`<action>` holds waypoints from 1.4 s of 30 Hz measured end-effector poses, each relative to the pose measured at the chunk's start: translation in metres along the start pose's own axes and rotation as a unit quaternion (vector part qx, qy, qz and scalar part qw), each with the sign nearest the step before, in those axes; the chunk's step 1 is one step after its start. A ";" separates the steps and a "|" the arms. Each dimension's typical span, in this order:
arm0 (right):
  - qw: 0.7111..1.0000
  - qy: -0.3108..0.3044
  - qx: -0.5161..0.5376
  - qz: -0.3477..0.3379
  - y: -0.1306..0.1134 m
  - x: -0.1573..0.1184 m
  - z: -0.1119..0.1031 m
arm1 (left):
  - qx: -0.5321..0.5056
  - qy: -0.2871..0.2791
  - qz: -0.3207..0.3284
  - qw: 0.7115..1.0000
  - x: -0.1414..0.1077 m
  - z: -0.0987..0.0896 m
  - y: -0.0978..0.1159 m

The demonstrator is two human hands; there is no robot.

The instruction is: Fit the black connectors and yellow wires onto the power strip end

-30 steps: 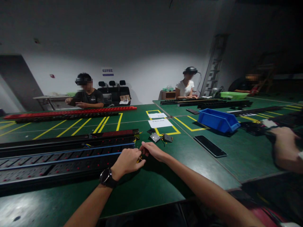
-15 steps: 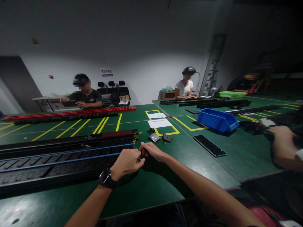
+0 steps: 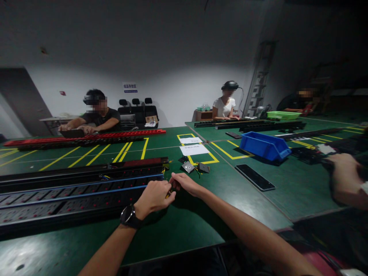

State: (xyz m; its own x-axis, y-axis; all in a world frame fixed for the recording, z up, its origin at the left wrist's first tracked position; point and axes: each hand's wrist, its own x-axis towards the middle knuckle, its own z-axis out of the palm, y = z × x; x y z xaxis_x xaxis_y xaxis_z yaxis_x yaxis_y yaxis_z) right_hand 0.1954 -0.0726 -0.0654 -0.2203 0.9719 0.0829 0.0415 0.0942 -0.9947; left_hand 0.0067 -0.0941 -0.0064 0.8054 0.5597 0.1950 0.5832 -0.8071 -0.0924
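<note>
My left hand (image 3: 155,196), with a black watch (image 3: 128,215) on its wrist, is closed at the right end of a long black rail (image 3: 94,203). That rail has blue edge strips and red dots. A bit of yellow wire (image 3: 168,194) shows between the left fingers. My right hand (image 3: 185,184) meets it there, its thumb and fingers pinched together; what they grip is hidden. Just beyond the hands lie a silver square plate (image 3: 188,167) and a dark square part (image 3: 203,168) with short wires. Another black rail (image 3: 140,165) runs behind the first.
A black phone (image 3: 254,177) and a blue bin (image 3: 264,147) are to the right. Paper labels (image 3: 194,149) lie ahead. A red rail (image 3: 126,135) is at the far left, near a co-worker (image 3: 100,115). At the right edge another person's hand (image 3: 346,172) is at work.
My hands hold almost the same place. Across the table, the co-worker on the left has lowered a dark flat object toward the red rail and leans further left.
</note>
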 end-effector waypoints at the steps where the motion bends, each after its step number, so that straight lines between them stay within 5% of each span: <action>1: 1.000 0.001 0.000 0.001 0.000 0.000 0.000 | -0.002 0.000 -0.001 1.000 0.000 0.000 0.000; 26: 1.000 -0.012 -0.003 -0.014 0.007 0.002 -0.003 | 0.021 -0.003 -0.005 1.000 0.001 -0.006 0.004; 32: 0.992 -0.025 -0.113 -0.052 0.002 0.001 -0.007 | 0.017 -0.011 -0.012 1.000 0.001 -0.006 0.004; 37: 0.930 0.105 -0.317 -0.153 -0.021 -0.003 -0.052 | 0.022 -0.002 -0.012 1.000 0.002 -0.002 0.002; 42: 0.846 0.263 -0.452 -0.107 -0.019 -0.009 -0.126 | 0.022 0.000 -0.009 1.000 0.002 0.001 0.001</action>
State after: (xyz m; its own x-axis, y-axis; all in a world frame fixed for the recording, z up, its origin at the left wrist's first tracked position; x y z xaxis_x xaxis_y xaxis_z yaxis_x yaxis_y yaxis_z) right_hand 0.3197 -0.0563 -0.0391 0.1361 0.8508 0.5075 0.8358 0.1764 -0.5199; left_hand 0.0089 -0.0940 -0.0075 0.7953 0.5732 0.1975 0.6009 -0.7884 -0.1315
